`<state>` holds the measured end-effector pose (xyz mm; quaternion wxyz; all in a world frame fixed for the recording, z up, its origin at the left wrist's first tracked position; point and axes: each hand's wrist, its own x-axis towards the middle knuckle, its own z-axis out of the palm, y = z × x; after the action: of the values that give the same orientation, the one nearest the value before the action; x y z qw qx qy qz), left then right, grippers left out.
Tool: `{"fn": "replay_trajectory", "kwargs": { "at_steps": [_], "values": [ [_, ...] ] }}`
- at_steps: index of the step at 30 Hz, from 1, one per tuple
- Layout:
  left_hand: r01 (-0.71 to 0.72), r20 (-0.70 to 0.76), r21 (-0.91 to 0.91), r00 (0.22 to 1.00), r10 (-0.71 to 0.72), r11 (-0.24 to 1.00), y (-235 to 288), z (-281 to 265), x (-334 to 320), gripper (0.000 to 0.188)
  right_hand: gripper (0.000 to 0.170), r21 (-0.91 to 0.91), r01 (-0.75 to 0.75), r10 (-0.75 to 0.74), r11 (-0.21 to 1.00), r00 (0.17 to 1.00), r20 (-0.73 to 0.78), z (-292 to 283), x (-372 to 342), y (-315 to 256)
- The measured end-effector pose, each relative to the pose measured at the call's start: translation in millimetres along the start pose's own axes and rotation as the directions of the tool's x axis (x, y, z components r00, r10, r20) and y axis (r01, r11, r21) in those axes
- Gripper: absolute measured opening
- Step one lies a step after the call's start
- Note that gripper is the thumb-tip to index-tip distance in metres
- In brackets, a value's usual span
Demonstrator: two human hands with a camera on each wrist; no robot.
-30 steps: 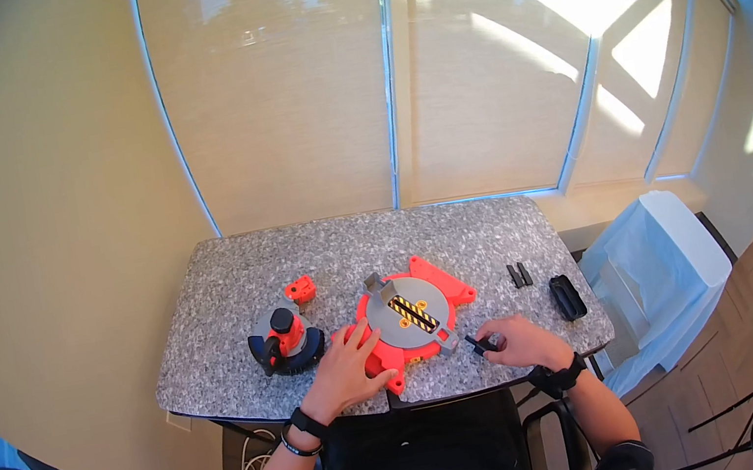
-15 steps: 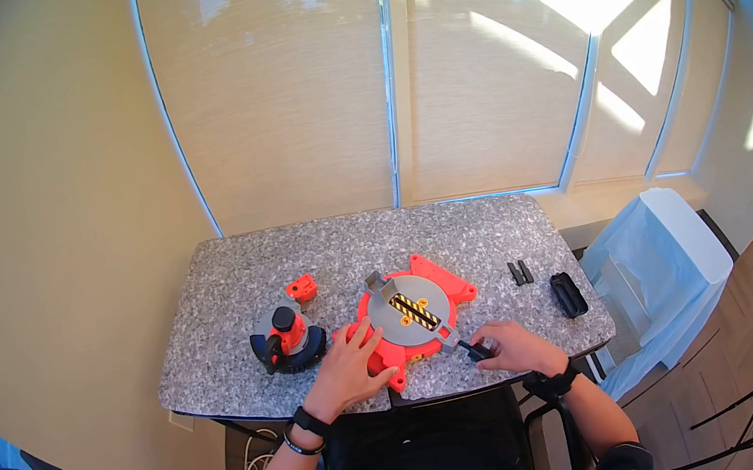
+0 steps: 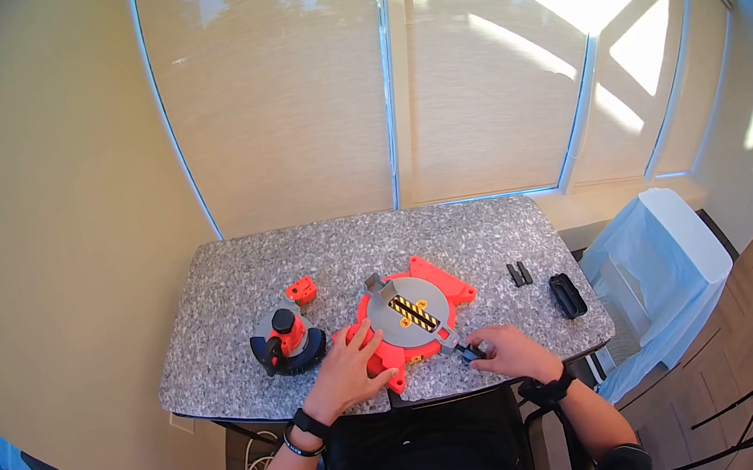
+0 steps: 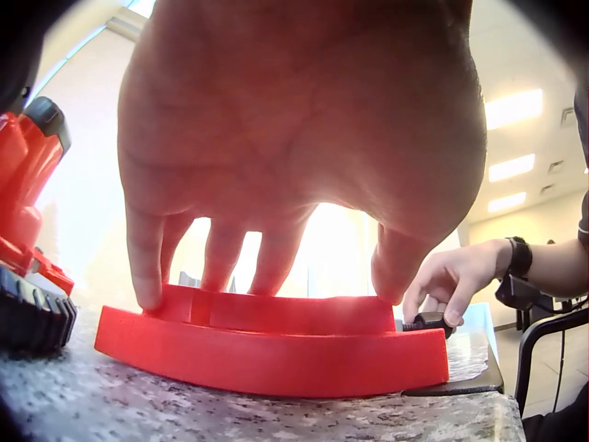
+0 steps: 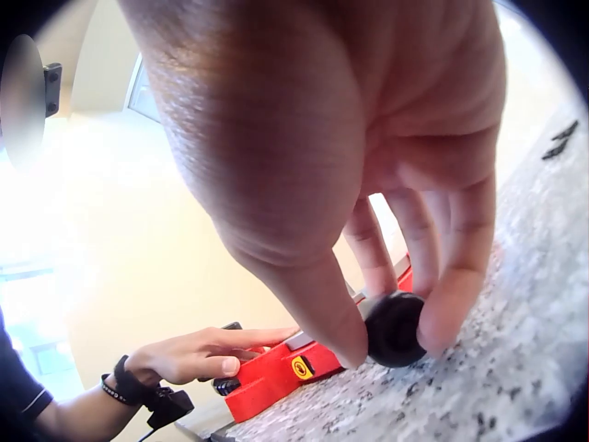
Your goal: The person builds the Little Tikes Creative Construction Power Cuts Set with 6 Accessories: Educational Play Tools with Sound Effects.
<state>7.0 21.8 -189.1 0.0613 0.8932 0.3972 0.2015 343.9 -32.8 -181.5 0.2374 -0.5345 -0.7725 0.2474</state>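
Observation:
A red toy saw base (image 3: 397, 371) with a round grey turntable (image 3: 391, 330) lies at the table's front. A black-and-yellow striped strip (image 3: 413, 314) crosses the turntable. My left hand (image 3: 350, 371) rests on the base's left front part, its fingers spread and fairly straight, thumb and fingertips touching the red plastic (image 4: 276, 354). To the right, my right hand (image 3: 511, 352) pinches a black knob (image 5: 396, 329) between thumb and fingers, low over the table. The knob is right at the end of the turntable's grey front arm (image 3: 449, 337); the fingers partly hide that spot.
Left of the base stands a red and grey toy saw head (image 3: 287, 335) with a black guard. A small red block-like part (image 3: 301, 290) lies behind it. At right are two small black pieces (image 3: 520, 274) and a black oblong tray (image 3: 567, 297) near the table (image 3: 233, 269) edge.
My right hand has shifted slightly left with the black knob, bringing it from apart to right against the grey arm's end. My left hand stays in place on the base.

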Motion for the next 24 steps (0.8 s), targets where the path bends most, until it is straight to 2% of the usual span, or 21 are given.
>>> {"fn": "replay_trajectory", "kwargs": {
  "at_steps": [4, 16, 21, 24],
  "values": [
    [0.001, 0.011, 0.008, 1.0, -0.001, 1.0, 1.2, -1.9, 0.4, 0.073, 0.044, 0.047, -0.027, 0.028, 0.999, 0.999, -0.019, 0.4, -0.5, -6.4],
    [-0.02, 0.01, 0.05, 1.0, 0.02, 0.999, 3.9, -6.2, 1.9, 0.071, 0.045, -0.012, -0.053, 0.052, 0.999, 0.994, -0.095, 12.7, -2.4, -4.1],
    [-0.035, 0.004, 0.031, 0.999, 0.034, 0.999, 5.5, -8.5, 2.5, 0.072, 0.037, 0.06, -0.055, 0.063, 0.997, 0.989, -0.133, 12.4, -3.3, -6.0],
    [-0.034, 0.013, 0.045, 0.999, 0.034, 0.998, 4.5, -7.3, 2.2, 0.072, 0.032, 0.01, -0.016, 0.017, 1.0, 0.989, -0.146, 11.1, -4.5, -7.3]
  ]
}}
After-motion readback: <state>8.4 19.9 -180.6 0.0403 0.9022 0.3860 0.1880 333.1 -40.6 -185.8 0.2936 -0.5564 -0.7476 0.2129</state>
